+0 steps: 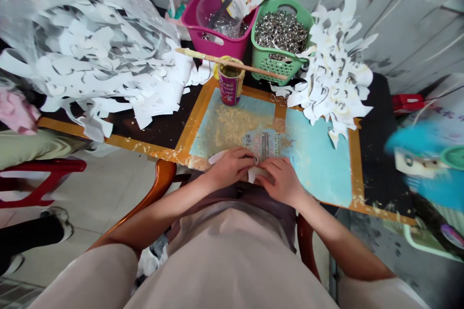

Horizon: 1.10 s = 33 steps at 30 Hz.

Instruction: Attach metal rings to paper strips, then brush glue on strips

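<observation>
Paper strip at metal ring mid-fold, left hand and right hand both clenched on it, over smeared blue mat

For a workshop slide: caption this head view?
Head view: left hand and right hand hold a white paper strip over a glue-smeared blue board, beside a green basket of metal rings.

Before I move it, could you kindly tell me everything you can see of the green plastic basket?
The green plastic basket has lattice-perforated walls and a rounded rim with a handle opening. It stands upright at the far edge of the table, heaped with silver metal rings, beside the magenta plastic basket. Cut white paper overlaps its right side. A wooden stick crosses in front of its near wall; whether they touch is hard to tell.
</observation>
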Available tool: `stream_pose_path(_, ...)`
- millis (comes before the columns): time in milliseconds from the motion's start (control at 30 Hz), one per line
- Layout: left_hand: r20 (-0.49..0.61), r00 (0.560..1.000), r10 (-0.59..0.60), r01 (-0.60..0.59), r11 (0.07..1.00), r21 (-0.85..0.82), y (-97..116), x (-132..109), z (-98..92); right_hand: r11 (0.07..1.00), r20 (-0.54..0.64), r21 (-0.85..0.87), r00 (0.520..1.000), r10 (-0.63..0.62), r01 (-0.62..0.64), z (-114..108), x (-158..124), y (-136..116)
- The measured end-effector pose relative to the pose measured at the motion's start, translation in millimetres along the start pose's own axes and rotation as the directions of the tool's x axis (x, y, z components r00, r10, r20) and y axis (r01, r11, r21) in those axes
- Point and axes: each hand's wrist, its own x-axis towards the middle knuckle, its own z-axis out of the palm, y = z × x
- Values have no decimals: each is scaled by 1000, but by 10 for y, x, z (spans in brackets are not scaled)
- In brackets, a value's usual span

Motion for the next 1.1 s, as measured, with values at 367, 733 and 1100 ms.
stream_pose_path(367,-35,995,94,-84,968,236,-9,-56,30,995,176,48,980,-92,84,-44,269,180)
stream_pose_path(733,-35,996,78,-65,953,296,5,-96,37,979,217,197,972,-90,46,-85,378,235)
stream_pose_path(1100,20,1000,23,-26,982,185,31,-35,8,976,161,-27,965,-207,214,1,262,249)
